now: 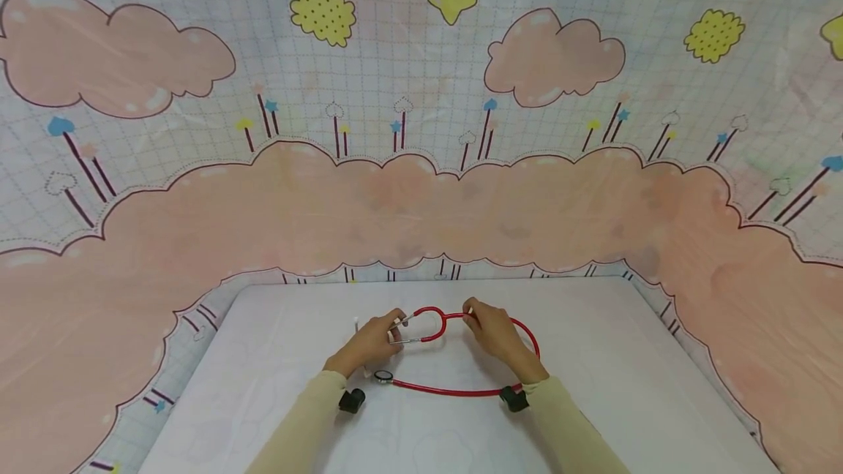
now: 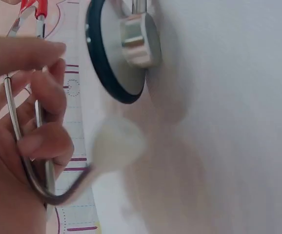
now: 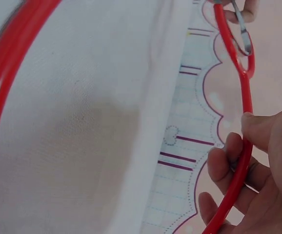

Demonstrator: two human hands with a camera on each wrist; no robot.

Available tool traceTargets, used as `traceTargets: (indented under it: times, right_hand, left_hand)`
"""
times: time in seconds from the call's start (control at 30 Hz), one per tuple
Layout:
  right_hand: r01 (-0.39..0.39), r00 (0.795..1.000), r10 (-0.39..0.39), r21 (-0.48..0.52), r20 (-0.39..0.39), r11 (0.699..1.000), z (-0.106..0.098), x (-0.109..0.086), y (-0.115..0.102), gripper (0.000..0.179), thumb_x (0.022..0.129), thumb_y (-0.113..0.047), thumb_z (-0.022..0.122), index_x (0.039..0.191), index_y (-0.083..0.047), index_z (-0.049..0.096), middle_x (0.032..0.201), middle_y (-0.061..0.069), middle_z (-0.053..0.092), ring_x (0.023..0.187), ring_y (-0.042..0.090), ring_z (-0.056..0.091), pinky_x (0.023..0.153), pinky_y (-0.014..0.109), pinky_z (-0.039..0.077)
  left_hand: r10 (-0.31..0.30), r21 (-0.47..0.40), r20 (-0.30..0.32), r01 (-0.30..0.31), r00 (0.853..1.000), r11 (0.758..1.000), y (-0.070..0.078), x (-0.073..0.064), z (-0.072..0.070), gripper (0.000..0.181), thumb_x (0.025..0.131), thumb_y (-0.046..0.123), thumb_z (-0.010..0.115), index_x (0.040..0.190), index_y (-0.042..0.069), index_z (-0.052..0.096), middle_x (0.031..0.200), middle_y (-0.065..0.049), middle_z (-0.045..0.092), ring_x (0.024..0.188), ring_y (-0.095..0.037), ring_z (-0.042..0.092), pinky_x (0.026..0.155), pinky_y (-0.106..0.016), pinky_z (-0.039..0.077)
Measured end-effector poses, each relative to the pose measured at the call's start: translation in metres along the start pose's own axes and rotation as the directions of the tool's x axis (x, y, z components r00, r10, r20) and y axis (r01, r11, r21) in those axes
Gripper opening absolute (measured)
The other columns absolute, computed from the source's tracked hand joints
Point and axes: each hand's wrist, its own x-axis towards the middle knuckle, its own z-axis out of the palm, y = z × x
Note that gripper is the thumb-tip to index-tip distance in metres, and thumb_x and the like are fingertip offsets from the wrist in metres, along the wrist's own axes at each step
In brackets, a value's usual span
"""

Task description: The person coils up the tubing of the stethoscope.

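Stethoscope (image 1: 444, 317) held in both hands above or on the worktop (image 1: 448, 437); the height of the held section cannot be read.

Left hand (image 1: 377, 339): grip closed around the metal ear tubes (image 1: 407, 341), fingers curled. Left wrist view: the tubes run past the palm and among the bent fingers, and one tube hooks round to a pale ear tip (image 2: 116, 144), blurred.

Right hand (image 1: 494, 328): grip clamped on the red tubing (image 1: 454, 393) just beyond the fork; thumb and fingertips pinch it. Right wrist view: the other fingers lie bent beside the tube.

Pose: forearms in pale sleeves (image 1: 299, 423) enter from the near edge and slant inward, left one angled up to the right, right one up to the left. Hands roughly level, apart, red fork between them. A black wrist device (image 1: 352, 401) sits at each cuff.

Position: ear tubes lie in the left grip, fork pointing toward the right grip. From the right hand the tubing loops out to the right, passes by the right wrist, then returns leftward along the near side. It ends at the chest piece (image 1: 383, 377), near the left wrist, outside both grips.
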Motion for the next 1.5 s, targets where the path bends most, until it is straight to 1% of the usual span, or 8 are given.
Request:
traceTargets:
  times: [0.23, 0.37, 0.5, 0.67, 0.87, 1.1, 1.27, 1.5]
  right_hand:
    - [0.002, 1.0, -0.002, 0.012, -0.002, 1.0, -0.004, -0.003, -0.002, 0.017, 0.096, -0.022, 0.065, 0.11, -0.014, 0.061, 0.082, -0.004, 0.064, 0.067, 0.01, 0.051, 0.064, 0.023, 0.045]
    - [-0.016, 1.0, 0.016, 0.016, 0.004, 1.0, -0.004, -0.004, -0.003, 0.02, 0.095, -0.024, 0.066, 0.112, -0.013, 0.061, 0.084, -0.003, 0.065, 0.069, 0.01, 0.052, 0.065, 0.025, 0.046]
    - [-0.037, 0.998, 0.035, -0.025, -0.051, 0.999, -0.004, -0.005, -0.004, 0.02, 0.093, -0.026, 0.069, 0.108, -0.014, 0.064, 0.087, -0.002, 0.067, 0.075, 0.013, 0.056, 0.078, 0.036, 0.048]
    - [-0.075, 0.988, 0.065, -0.066, -0.138, 0.995, -0.003, -0.009, -0.003, 0.026, 0.092, -0.036, 0.069, 0.104, -0.014, 0.068, 0.086, 0.001, 0.066, 0.082, 0.018, 0.056, 0.093, 0.05, 0.041]
    - [-0.091, 0.989, 0.086, -0.038, -0.121, 0.995, -0.003, -0.012, -0.002, 0.032, 0.092, -0.041, 0.066, 0.104, -0.011, 0.068, 0.087, 0.007, 0.065, 0.081, 0.02, 0.051, 0.094, 0.051, 0.04]
    - [-0.079, 0.988, 0.072, -0.045, -0.136, 0.996, -0.001, -0.01, -0.001, 0.029, 0.092, -0.039, 0.066, 0.103, -0.012, 0.069, 0.081, 0.0, 0.06, 0.08, 0.018, 0.051, 0.091, 0.049, 0.041]
    - [-0.086, 0.992, 0.084, -0.02, -0.095, 0.996, -0.001, -0.009, -0.003, 0.03, 0.093, -0.039, 0.066, 0.106, -0.012, 0.069, 0.085, 0.001, 0.062, 0.082, 0.018, 0.052, 0.092, 0.049, 0.041]
    - [-0.08, 0.992, 0.079, -0.006, -0.1, 0.997, -0.003, -0.01, -0.003, 0.024, 0.095, -0.033, 0.065, 0.105, -0.011, 0.069, 0.088, 0.0, 0.064, 0.084, 0.018, 0.053, 0.09, 0.046, 0.043]
  left_hand:
    - [0.034, -0.015, -0.056, -0.035, 0.998, 0.999, 0.008, -0.01, -0.008, 0.055, 0.086, 0.032, 0.077, 0.132, 0.021, 0.049, 0.079, 0.007, 0.06, 0.063, -0.008, 0.051, 0.061, -0.025, 0.044]
    - [0.053, 0.001, -0.092, -0.053, 0.994, 0.999, 0.013, -0.015, -0.011, 0.053, 0.085, 0.033, 0.077, 0.129, 0.021, 0.05, 0.075, 0.007, 0.058, 0.061, -0.007, 0.049, 0.059, -0.023, 0.043]
    - [0.05, -0.009, -0.097, -0.051, 0.994, 0.999, 0.018, -0.02, -0.014, 0.054, 0.086, 0.033, 0.076, 0.13, 0.018, 0.051, 0.075, 0.007, 0.058, 0.061, -0.008, 0.049, 0.058, -0.023, 0.042]
    - [0.043, -0.017, -0.117, -0.045, 0.992, 0.999, 0.021, -0.023, -0.015, 0.054, 0.086, 0.033, 0.076, 0.131, 0.018, 0.05, 0.076, 0.007, 0.058, 0.062, -0.008, 0.049, 0.058, -0.023, 0.043]
    - [0.045, -0.021, -0.122, -0.048, 0.991, 0.999, 0.022, -0.026, -0.014, 0.053, 0.086, 0.033, 0.076, 0.13, 0.018, 0.05, 0.076, 0.007, 0.058, 0.062, -0.008, 0.049, 0.057, -0.023, 0.042]
    - [0.048, -0.014, -0.137, -0.05, 0.989, 0.999, 0.022, -0.026, -0.013, 0.053, 0.087, 0.033, 0.075, 0.131, 0.019, 0.05, 0.077, 0.007, 0.058, 0.062, -0.009, 0.049, 0.058, -0.023, 0.042]
    - [0.025, -0.011, -0.142, -0.026, 0.99, 1.0, 0.02, -0.027, -0.014, 0.053, 0.087, 0.034, 0.076, 0.131, 0.02, 0.05, 0.078, 0.008, 0.057, 0.062, -0.008, 0.049, 0.057, -0.022, 0.042]
    - [0.038, -0.036, -0.137, -0.043, 0.99, 0.998, 0.021, -0.029, -0.013, 0.053, 0.087, 0.035, 0.075, 0.132, 0.02, 0.05, 0.077, 0.007, 0.057, 0.063, -0.008, 0.048, 0.058, -0.022, 0.042]
